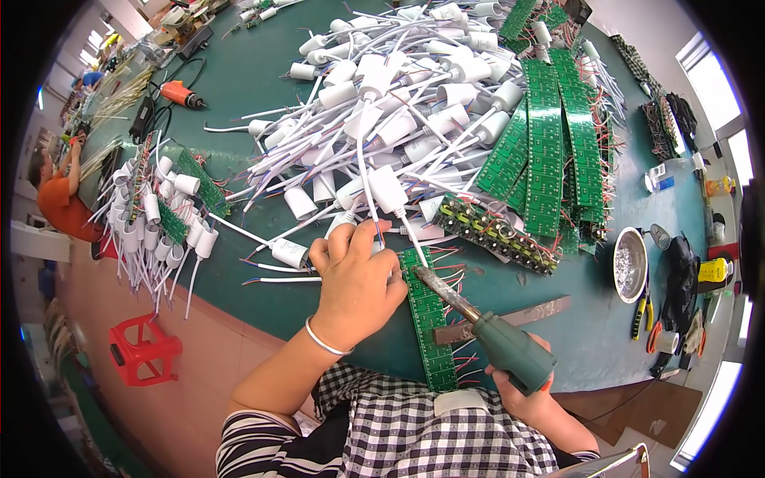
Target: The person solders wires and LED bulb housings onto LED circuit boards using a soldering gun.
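Observation:
My left hand (358, 275) has its fingers pinched around the stripped end of a white cable (365, 171), just above the top of a green circuit board strip (430, 319). The cable runs up into the heap of white lamp holders (387, 190). In my right hand (526, 398) is a soldering iron (514, 350) with a dark green handle. Its tip reaches the upper part of the strip, close to my left fingertips; whether it touches is hard to tell. Red wires stick out along the strip's right edge. A flat metal bar (534, 312) lies across the strip.
More green board strips (544, 143) stack at the right of the heap, beside an upright-edged row of boards (498, 235). Further right are a metal bowl (629, 267), pliers (640, 315) and a yellow bottle (715, 271). Left: an orange tool (182, 94), a red stool (146, 350), another person (64, 195).

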The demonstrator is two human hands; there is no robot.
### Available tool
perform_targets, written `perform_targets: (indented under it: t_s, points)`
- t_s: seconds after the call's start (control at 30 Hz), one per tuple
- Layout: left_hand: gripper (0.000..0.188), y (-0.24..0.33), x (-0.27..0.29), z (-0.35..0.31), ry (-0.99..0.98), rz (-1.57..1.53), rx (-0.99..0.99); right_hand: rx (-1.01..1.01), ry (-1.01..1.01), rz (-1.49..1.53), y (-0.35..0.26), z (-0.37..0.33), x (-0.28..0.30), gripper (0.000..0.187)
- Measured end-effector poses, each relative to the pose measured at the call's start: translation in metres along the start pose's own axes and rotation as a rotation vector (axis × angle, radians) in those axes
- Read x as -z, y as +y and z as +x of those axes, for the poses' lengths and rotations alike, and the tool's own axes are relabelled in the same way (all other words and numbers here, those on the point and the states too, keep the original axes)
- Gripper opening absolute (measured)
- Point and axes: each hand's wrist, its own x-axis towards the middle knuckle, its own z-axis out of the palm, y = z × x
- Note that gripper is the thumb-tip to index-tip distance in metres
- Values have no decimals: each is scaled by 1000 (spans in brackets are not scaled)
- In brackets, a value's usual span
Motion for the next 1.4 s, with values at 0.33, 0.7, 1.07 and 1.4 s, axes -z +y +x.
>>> perform_targets:
  t_s: [0.33,0.7,1.07,1.4]
  points:
    - [5,-6,8,7,-80,-31,-63,-69,8,75,-4,2,-2,29]
    - [2,-12,17,14,-199,-69,-72,-42,-66,6,-7,5,-1,30]
    - [4,-16,19,14,-226,-70,-80,85,-29,-67,4,0,-2,30]
    - [3,-19,19,14,-221,-87,-99,-69,-39,66,-4,2,-5,31]
